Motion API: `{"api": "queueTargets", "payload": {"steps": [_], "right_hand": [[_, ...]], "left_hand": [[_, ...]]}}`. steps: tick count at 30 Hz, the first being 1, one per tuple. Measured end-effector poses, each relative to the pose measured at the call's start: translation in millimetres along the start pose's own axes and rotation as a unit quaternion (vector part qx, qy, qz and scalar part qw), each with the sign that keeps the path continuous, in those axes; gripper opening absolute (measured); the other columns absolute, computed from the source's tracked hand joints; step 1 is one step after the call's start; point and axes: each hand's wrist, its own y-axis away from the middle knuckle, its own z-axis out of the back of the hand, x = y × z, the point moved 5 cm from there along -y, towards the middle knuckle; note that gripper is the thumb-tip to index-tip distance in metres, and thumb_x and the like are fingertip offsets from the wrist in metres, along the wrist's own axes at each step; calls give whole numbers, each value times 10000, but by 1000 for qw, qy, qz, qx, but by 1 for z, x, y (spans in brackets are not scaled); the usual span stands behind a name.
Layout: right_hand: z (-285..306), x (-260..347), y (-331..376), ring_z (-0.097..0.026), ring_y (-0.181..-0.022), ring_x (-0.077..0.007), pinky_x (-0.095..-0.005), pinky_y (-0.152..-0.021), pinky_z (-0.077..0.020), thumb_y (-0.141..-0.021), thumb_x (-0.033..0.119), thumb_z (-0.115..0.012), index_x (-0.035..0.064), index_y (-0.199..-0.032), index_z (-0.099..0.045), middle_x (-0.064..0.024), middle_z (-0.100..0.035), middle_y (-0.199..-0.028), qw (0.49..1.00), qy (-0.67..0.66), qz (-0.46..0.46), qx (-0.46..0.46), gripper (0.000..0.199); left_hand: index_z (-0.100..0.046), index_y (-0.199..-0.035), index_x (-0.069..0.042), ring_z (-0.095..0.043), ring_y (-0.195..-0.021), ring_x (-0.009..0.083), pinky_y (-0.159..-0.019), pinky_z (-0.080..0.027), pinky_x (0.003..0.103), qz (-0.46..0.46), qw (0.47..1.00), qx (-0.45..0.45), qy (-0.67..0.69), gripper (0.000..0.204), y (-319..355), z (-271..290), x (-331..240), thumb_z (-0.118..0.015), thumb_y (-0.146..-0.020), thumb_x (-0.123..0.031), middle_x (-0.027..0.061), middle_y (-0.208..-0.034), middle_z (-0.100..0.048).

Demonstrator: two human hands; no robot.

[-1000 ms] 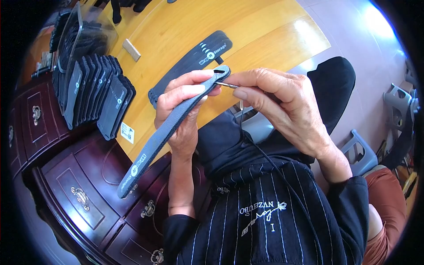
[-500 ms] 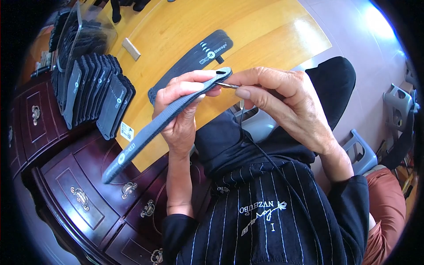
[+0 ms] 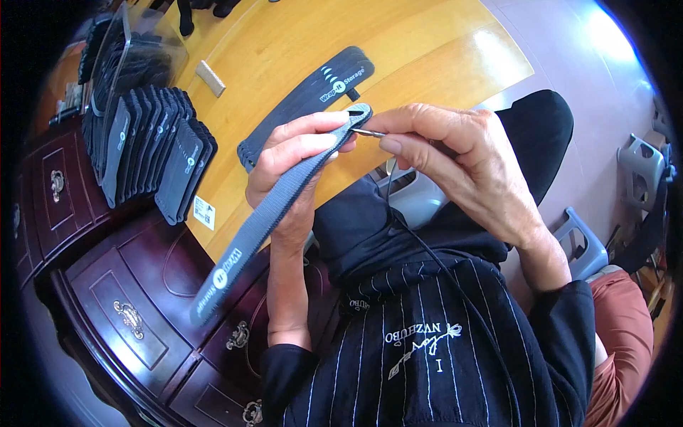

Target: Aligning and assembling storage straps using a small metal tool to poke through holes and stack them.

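Note:
My left hand (image 3: pixel 292 167) pinches a dark grey fabric storage strap (image 3: pixel 274 203) near its upper end, where an oval slot opens. The strap's long printed tail slants down to the lower left, over the drawers. Between the thumb and forefinger of my right hand (image 3: pixel 462 153) is a small slim metal pointed tool (image 3: pixel 368 133); its tip meets the strap's edge just below the slot. I cannot make out its exact kind. Behind my left hand, another grey strap (image 3: pixel 306 92) lies flat on the table, with a small dark tab at its edge.
Stacks of similar straps (image 3: pixel 146 142) stand at the left of the yellow wooden table (image 3: pixel 441 43), beside a clear plastic box (image 3: pixel 153 53). A small tan block (image 3: pixel 210 78) lies beyond. Dark wooden drawers (image 3: pixel 128 306) are at lower left, grey plastic stools (image 3: pixel 580 245) at right. Another person's brown-red clothing (image 3: pixel 622 320) shows at lower right.
The held strap has turned so more of its printed face shows, and its tail has swung to the right. My right hand and the tool have barely shifted.

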Motion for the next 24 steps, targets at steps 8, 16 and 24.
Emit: {"api": "queueTargets", "payload": {"steps": [8,16,24], "right_hand": [[-3,0,-2,-660,-722,-142,-254,-674,-523,-921,170,-601,10,-1027,-676,-81,-678,-800,1000,13,6,12,207],[-5,-6,4,-678,-687,-233,-318,-627,-522,-902,191,-617,48,-1011,-682,-138,-668,-805,998,64,16,-16,191],[-20,-22,6,-678,-705,-175,-278,-616,-524,-904,117,-610,56,-1045,-677,-110,-679,-832,952,-236,-189,48,168]], "left_hand": [[-678,-938,-11,-642,-885,224,-736,-540,293,-79,980,29,-182,134,0,1,-23,-668,-805,6,193,-1063,-620],[-707,-970,-38,-635,-846,247,-716,-527,288,-108,952,78,-276,359,-2,-8,-29,-745,-628,65,128,-1027,-610],[-700,-958,-23,-638,-870,266,-719,-542,308,-110,942,102,-300,357,1,-6,-29,-755,-616,61,121,-1005,-617]]}}
